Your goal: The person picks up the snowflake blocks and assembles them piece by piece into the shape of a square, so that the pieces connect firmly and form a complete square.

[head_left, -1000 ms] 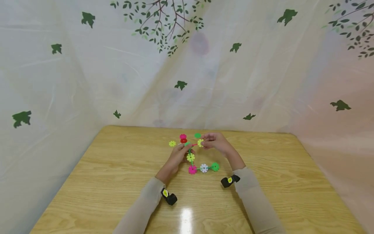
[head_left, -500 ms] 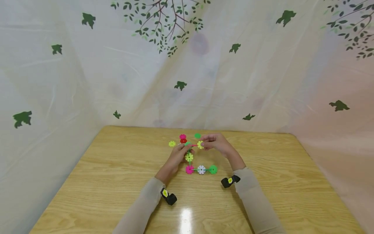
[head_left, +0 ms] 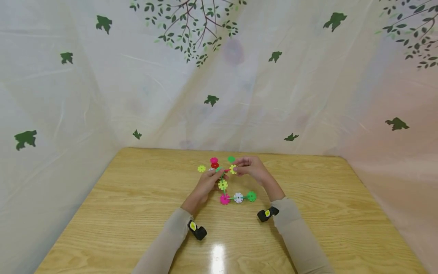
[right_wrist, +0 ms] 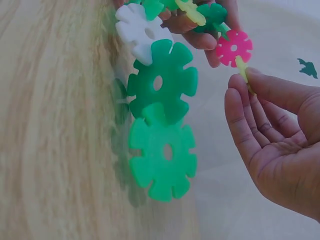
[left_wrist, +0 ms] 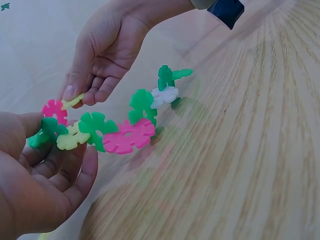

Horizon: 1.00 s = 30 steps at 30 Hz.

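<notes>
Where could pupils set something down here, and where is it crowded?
Bare wood lies left of the left sleeve, right of the right sleeve, and between the wrist cameras. Crowded: the far middle, with the left hand, right hand, joined chain and other flower discs.

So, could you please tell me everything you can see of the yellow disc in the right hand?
The yellow disc is thin and flat with a notched, petal-like rim, and looks like plastic. The right hand pinches it between thumb and fingers, which cover part of it. Both wrist views show it nearly edge-on. Its edge meets the pink disc at one end of the linked chain; whether it is fully slotted in, I cannot tell. It is held off the table.
</notes>
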Available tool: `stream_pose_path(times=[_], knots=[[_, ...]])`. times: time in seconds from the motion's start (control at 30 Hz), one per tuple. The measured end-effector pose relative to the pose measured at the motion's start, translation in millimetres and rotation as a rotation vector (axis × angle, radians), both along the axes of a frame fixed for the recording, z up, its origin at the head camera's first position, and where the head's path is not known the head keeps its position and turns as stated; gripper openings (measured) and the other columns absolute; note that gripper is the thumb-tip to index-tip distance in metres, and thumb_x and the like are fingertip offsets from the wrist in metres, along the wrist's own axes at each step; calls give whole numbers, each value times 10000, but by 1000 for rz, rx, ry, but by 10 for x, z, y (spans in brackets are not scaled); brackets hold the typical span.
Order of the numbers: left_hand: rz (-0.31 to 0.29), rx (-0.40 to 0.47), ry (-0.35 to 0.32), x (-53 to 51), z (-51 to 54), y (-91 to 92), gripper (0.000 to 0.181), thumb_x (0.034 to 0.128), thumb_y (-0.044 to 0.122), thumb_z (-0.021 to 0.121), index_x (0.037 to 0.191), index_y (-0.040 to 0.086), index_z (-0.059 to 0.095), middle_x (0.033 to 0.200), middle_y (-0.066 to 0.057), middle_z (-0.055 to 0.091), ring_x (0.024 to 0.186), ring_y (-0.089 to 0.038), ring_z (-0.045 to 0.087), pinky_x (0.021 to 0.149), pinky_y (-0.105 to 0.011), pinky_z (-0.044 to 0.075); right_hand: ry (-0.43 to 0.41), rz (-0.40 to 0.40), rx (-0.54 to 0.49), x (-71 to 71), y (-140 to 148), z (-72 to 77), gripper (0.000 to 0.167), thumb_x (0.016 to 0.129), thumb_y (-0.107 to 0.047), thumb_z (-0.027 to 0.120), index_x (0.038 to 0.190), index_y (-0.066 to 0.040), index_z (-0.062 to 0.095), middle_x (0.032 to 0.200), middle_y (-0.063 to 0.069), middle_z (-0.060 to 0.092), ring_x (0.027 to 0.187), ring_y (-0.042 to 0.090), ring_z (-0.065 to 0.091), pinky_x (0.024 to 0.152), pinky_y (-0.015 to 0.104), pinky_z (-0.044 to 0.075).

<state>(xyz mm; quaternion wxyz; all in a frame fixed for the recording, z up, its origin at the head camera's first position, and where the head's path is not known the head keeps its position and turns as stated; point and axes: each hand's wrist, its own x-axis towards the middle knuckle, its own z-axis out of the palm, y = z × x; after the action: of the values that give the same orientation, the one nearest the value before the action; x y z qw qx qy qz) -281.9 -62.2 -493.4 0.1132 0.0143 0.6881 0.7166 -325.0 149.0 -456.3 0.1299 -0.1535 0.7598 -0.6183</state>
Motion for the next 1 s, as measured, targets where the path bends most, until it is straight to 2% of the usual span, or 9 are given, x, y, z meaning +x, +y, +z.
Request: stream_pose_path(times=[0.27, 0.4, 0.7, 0.9, 1.0], knots=[[-6, -2, 10, -2, -4, 9, 431, 1083, 280, 514, 1216, -103, 659, 1177, -292, 688, 729, -68, 585, 644, -254, 522, 28, -34, -7, 22, -18, -2, 301, 914, -2, 718, 1150, 173, 652, 812, -46, 715, 729, 129, 701, 799, 426, 627], [7, 4, 17, 2, 4, 10, 449, 1075, 297, 532, 1211, -111, 657, 1186, -307, 679, 726, -70, 586, 649, -269, 532, 43, -44, -20, 21, -42, -14, 266, 908, 15, 721, 1120, 167, 665, 798, -51, 714, 707, 113, 694, 775, 413, 629], [28, -7, 22, 21, 13, -7, 439, 1050, 338, 577, 1168, -68, 692, 1117, -217, 731, 756, -66, 602, 660, -236, 521, 66, -68, -41, 29, -70, -30, 255, 911, 8, 728, 1094, 176, 668, 786, -61, 710, 690, 98, 687, 724, 346, 620], [35, -3, 42, 38, 25, 9, 445, 1049, 333, 580, 1175, -79, 693, 1098, -204, 739, 784, -66, 608, 674, -227, 516, 72, -83, -62, 27, -87, -45, 270, 908, 29, 721, 1097, 207, 648, 782, -73, 705, 678, 84, 681, 685, 267, 607], [37, 7, 35, 37, 32, 6, 442, 1046, 328, 586, 1171, -82, 693, 1085, -190, 745, 770, -65, 604, 662, -226, 512, 75, -82, -63, 38, -95, -36, 256, 906, 30, 722, 1088, 198, 657, 785, -70, 708, 674, 89, 683, 681, 267, 607]])
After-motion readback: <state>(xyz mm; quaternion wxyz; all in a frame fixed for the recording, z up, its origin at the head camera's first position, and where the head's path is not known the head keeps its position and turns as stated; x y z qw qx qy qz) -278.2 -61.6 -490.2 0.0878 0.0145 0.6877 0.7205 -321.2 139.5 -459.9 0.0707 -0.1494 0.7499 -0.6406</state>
